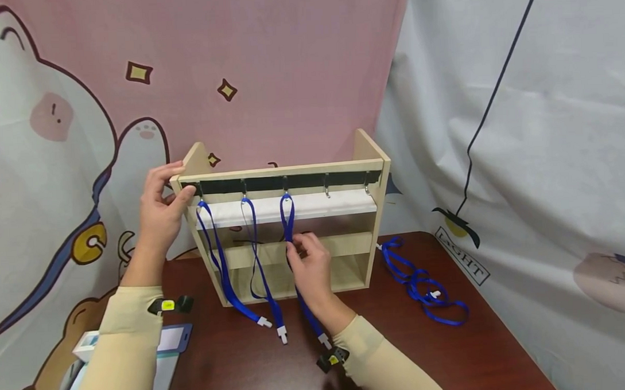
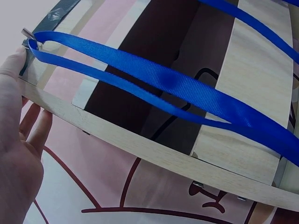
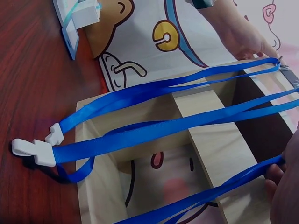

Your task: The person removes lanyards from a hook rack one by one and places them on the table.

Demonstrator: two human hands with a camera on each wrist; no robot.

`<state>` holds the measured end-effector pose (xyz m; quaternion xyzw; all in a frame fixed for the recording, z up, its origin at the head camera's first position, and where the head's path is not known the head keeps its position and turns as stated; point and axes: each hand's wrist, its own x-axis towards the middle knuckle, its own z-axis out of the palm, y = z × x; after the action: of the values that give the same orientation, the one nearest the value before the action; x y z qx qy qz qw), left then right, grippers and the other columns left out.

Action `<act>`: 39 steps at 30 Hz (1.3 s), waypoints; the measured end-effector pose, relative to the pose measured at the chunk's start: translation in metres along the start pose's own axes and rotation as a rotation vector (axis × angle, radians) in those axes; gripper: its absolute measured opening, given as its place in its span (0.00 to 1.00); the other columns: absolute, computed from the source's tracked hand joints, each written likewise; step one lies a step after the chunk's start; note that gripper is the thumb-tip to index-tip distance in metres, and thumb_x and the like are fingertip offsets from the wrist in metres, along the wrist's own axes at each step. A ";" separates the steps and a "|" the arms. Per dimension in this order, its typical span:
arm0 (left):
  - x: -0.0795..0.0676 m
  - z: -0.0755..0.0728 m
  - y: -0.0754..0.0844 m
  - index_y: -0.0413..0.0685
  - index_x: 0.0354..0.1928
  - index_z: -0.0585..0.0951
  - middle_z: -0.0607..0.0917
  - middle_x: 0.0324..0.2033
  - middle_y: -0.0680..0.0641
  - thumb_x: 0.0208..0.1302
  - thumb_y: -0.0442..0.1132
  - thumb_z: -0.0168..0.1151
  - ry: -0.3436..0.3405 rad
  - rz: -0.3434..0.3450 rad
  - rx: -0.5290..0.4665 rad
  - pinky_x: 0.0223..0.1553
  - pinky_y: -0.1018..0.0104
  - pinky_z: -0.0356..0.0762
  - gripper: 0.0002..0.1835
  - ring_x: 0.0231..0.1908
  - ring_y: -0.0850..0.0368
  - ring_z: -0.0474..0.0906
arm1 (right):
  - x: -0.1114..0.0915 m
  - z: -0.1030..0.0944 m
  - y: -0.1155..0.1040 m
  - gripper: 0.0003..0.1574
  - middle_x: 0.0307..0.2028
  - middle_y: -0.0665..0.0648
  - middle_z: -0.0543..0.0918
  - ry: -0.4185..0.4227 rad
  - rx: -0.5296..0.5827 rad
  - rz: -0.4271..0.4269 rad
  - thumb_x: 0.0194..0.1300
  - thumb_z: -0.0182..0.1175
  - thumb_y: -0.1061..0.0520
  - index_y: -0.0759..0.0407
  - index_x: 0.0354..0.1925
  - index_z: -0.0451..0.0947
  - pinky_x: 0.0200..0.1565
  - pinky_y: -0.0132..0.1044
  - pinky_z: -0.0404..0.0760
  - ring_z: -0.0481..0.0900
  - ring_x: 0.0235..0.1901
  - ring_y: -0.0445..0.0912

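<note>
A small wooden rack [image 1: 299, 245] stands on the table, with a row of metal hooks [image 1: 326, 189] along a black strip at its upper front. Three blue lanyards hang by their loops from the left, second and middle hooks; white plastic clips [image 3: 42, 153] are at their lower ends. My left hand [image 1: 160, 209] holds the rack's upper left corner, thumb on the front and fingers round the side. Between thumb and fingers my right hand [image 1: 311, 267] pinches the middle lanyard [image 1: 287, 216] below its hook. The left lanyard [image 2: 163, 81] passes close beside my left hand.
More blue lanyards [image 1: 416, 283] lie in a loose tangle on the dark red table [image 1: 400, 352], right of the rack. Printed curtains hang behind and to the right. At the front left are a white box [image 1: 86, 345] and a blue-edged card holder [image 1: 175, 339].
</note>
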<state>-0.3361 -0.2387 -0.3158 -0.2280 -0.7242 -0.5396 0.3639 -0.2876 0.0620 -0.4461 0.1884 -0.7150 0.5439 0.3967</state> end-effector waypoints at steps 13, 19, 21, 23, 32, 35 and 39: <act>0.000 0.000 0.000 0.37 0.68 0.81 0.76 0.73 0.48 0.75 0.29 0.70 0.005 -0.015 0.007 0.52 0.76 0.80 0.22 0.67 0.56 0.73 | 0.018 -0.014 -0.017 0.06 0.34 0.56 0.89 -0.006 0.090 0.019 0.70 0.73 0.71 0.62 0.38 0.92 0.32 0.28 0.81 0.84 0.30 0.50; -0.001 0.000 0.002 0.39 0.68 0.82 0.76 0.73 0.50 0.75 0.30 0.71 -0.001 -0.013 -0.003 0.53 0.75 0.81 0.22 0.67 0.55 0.73 | 0.029 -0.023 -0.046 0.10 0.34 0.62 0.88 -0.022 0.105 0.045 0.68 0.67 0.78 0.70 0.41 0.91 0.33 0.29 0.80 0.83 0.30 0.51; -0.001 0.000 0.002 0.39 0.68 0.82 0.76 0.73 0.51 0.75 0.30 0.71 -0.001 -0.014 -0.002 0.53 0.74 0.81 0.22 0.67 0.55 0.73 | 0.032 -0.028 -0.057 0.09 0.35 0.63 0.88 -0.028 0.119 0.044 0.68 0.66 0.78 0.72 0.42 0.90 0.33 0.30 0.81 0.83 0.31 0.50; -0.001 0.000 0.002 0.40 0.68 0.82 0.76 0.73 0.51 0.75 0.31 0.71 -0.001 -0.014 0.000 0.53 0.74 0.81 0.22 0.67 0.55 0.73 | 0.035 -0.034 -0.068 0.09 0.36 0.63 0.88 -0.033 0.128 0.031 0.69 0.66 0.77 0.72 0.42 0.90 0.34 0.32 0.82 0.83 0.31 0.49; 0.001 0.000 0.001 0.38 0.67 0.82 0.77 0.72 0.50 0.74 0.29 0.71 0.005 0.011 -0.004 0.52 0.75 0.81 0.22 0.65 0.56 0.74 | 0.045 -0.057 -0.060 0.11 0.37 0.61 0.89 -0.086 0.117 -0.013 0.70 0.66 0.76 0.68 0.44 0.91 0.36 0.29 0.80 0.82 0.33 0.46; 0.000 0.000 0.001 0.38 0.67 0.82 0.77 0.72 0.50 0.74 0.29 0.71 0.002 0.010 -0.001 0.53 0.76 0.81 0.22 0.65 0.56 0.74 | 0.049 -0.068 -0.055 0.10 0.39 0.59 0.89 -0.116 0.121 -0.021 0.73 0.67 0.74 0.65 0.45 0.92 0.36 0.28 0.81 0.83 0.34 0.46; 0.000 0.000 0.003 0.38 0.68 0.82 0.76 0.72 0.50 0.74 0.29 0.71 -0.002 0.001 0.001 0.53 0.76 0.81 0.22 0.66 0.56 0.73 | 0.056 -0.084 -0.052 0.09 0.40 0.55 0.90 -0.150 0.143 -0.045 0.76 0.67 0.68 0.60 0.46 0.92 0.37 0.30 0.84 0.86 0.34 0.47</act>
<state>-0.3339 -0.2380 -0.3145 -0.2287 -0.7246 -0.5389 0.3637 -0.2548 0.1314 -0.3626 0.2723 -0.6977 0.5689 0.3397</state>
